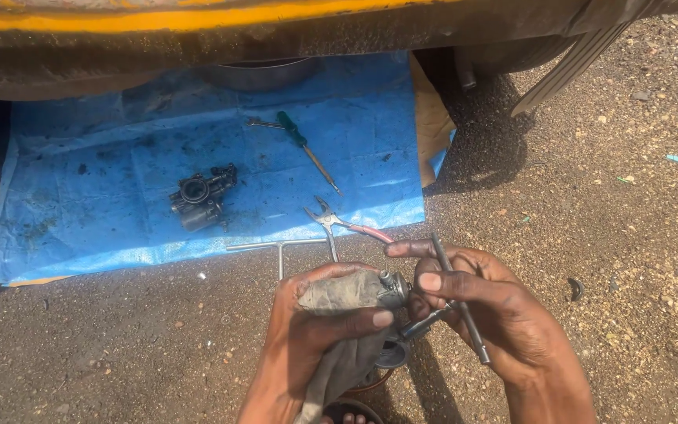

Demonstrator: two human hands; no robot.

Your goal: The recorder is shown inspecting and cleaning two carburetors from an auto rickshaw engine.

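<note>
1. Left hand [319, 326]: closed around a small metal part wrapped in a grey rag [347, 314], thumb pressed across the cloth; the rag hangs down below the palm.
2. Metal part [392, 288]: only its rounded, capped end shows, protruding from the rag toward the right hand, low in the middle of the view and above the gravel ground [606, 196].
3. Right hand [472, 302]: closed on a slim metal rod tool [458, 302], pinched between thumb and fingers; the rod runs steeply from above the fingers down past the heel of the hand. A second dark shaft leaves the fingers toward the part; whether it touches the part cannot be told.
4. Blue tarp [119, 228]: spread on the ground beyond the hands, partly under the yellow-edged vehicle body [198, 31].
5. Dark carburettor-like assembly [202, 196]: lying on the tarp, well apart from both hands.
6. Green-handled screwdriver [306, 149]: lying on the tarp, beyond the pliers.
7. Red-handled pliers [347, 225]: at the tarp's near edge, handles pointing toward the right hand.
8. T-shaped metal wrench [280, 250]: on the ground just beside the tarp's near edge, just beyond the left hand.
</note>
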